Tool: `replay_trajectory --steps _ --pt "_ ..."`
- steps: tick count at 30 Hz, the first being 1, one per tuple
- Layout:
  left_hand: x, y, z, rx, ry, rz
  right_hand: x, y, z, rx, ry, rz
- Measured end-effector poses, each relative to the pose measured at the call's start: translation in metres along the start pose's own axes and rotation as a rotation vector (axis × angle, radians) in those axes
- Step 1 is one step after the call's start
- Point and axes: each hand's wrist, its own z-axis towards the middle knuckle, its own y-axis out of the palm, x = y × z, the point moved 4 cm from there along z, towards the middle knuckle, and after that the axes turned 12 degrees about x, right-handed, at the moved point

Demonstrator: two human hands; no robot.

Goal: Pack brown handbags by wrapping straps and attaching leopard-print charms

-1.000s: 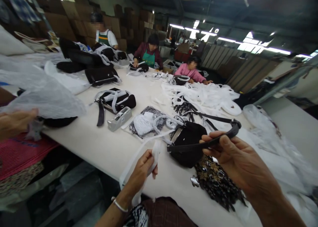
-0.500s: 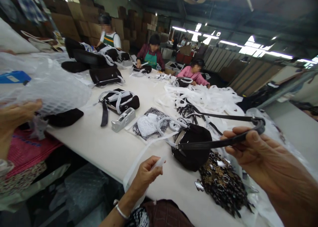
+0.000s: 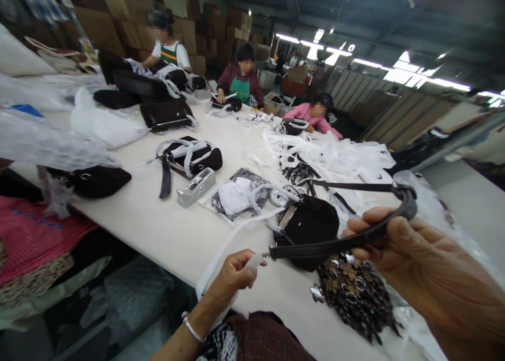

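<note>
My right hand (image 3: 410, 250) is closed around a black leather bag strap (image 3: 335, 245), holding it in a bend above the table. The strap's near end, with a small metal clasp, points at my left hand (image 3: 239, 271). That hand pinches the tip of a long white strip (image 3: 224, 240), whose length loops back over the table edge and up toward the bag. The pinched tip is close to the clasp; whether they touch I cannot tell. Behind the strap lies a dark brown handbag (image 3: 310, 224) with a metal-trimmed opening, partly covered by the strap.
A heap of dark metal-fitted pieces (image 3: 357, 298) lies by my right hand. Farther off are a grey tape dispenser (image 3: 196, 188), a plastic-wrapped packet (image 3: 239, 195), a wrapped bag (image 3: 193, 156) and piled white strips (image 3: 335, 153). Several co-workers sit across the table (image 3: 150, 229).
The strap's near end has swung left and down from the handbag toward my left hand, which stays nearly in place. A co-worker's hand at the left has left the view.
</note>
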Motion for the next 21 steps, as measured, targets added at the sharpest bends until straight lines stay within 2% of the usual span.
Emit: replay_trajectory --steps 6,10,14,18,21 --pt "0.004 0.003 0.005 0.022 0.009 -0.02 0.0 -0.003 0.007 0.002 -0.023 0.0" --pt "0.012 0.009 0.009 0.009 0.058 0.017 0.004 -0.006 0.01 0.003 0.024 0.024" --pt "0.017 0.013 0.01 0.01 0.012 0.093 0.012 -0.008 0.012 0.002 0.068 0.024" --pt "0.019 0.017 0.011 0.002 0.063 0.034 0.013 -0.013 0.016 0.035 0.048 0.031" --pt "0.016 0.016 0.013 0.037 0.08 0.006 0.009 -0.019 0.017 0.067 0.033 0.039"
